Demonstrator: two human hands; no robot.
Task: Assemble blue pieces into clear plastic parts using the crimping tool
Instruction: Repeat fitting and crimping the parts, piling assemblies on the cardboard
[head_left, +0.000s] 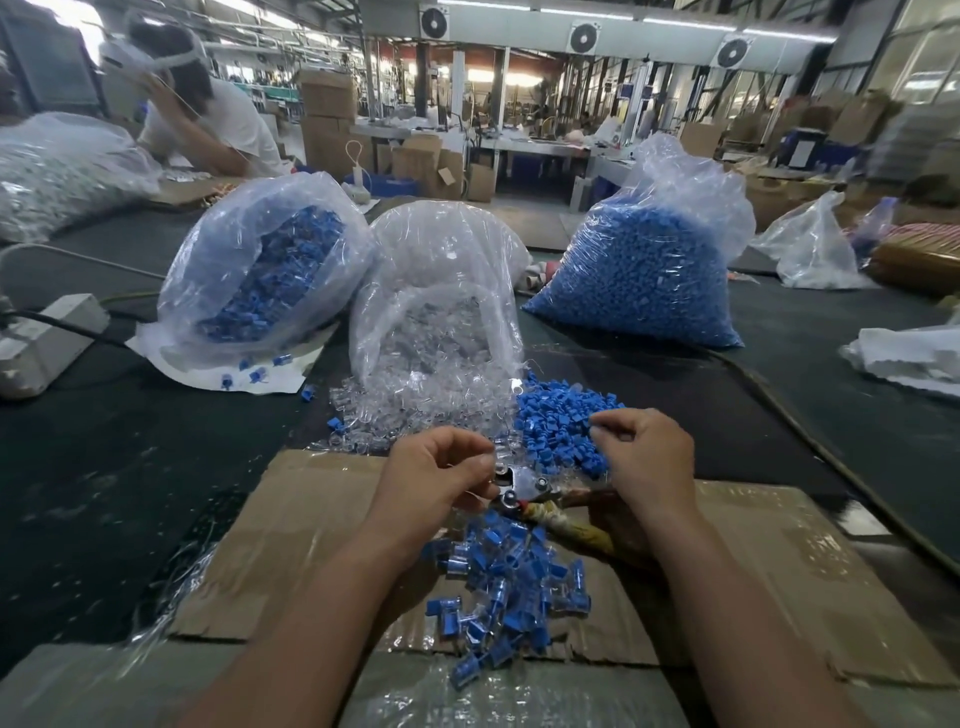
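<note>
My left grip (441, 478) pinching clear part (497, 453) above crimping tool (524, 483) | right grip (644, 457) pinching blue piece (591, 437) beyond it | I'm aiming for square seating.

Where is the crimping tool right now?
Head view, centre: the crimping tool lies on the cardboard between the left hand and right hand, just beyond the pile of assembled pieces.

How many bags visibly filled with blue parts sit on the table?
2: the left blue bag beside the clear-parts bag, and the right blue bag on its other side. Crumpled bags farther right may hide more.
</note>
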